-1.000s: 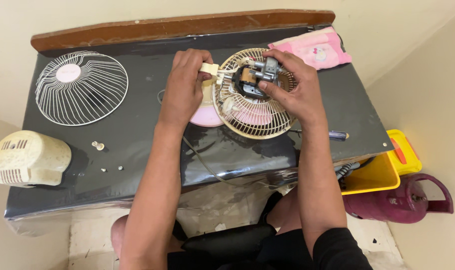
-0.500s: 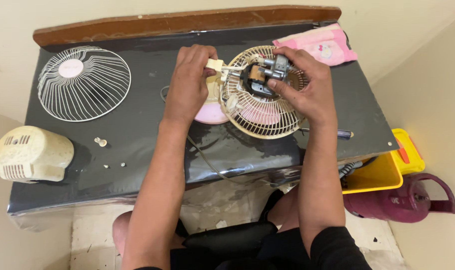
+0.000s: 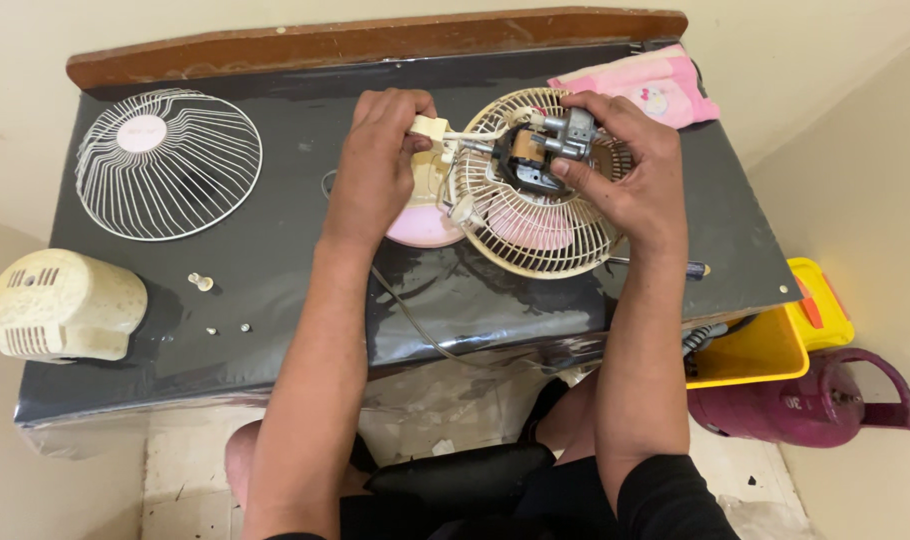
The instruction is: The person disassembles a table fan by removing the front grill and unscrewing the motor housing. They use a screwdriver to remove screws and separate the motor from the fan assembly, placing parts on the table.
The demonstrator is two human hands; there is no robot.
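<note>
A small cream table fan lies taken apart on a black table. Its rear wire grille sits in the middle with the bare metal motor on top. My right hand grips the motor from the right side. My left hand holds the fan's cream neck piece at the left of the grille. The fan's pink base shows partly under my left hand.
The loose front grille lies at the far left. A cream motor cover sits at the left front edge, with small screws near it. A pink cloth lies at the back right. A screwdriver, yellow bin and maroon gas cylinder are at the right.
Both hands stay on the fan. The view has shifted slightly, and the motor and grille have been turned a little between my hands.
</note>
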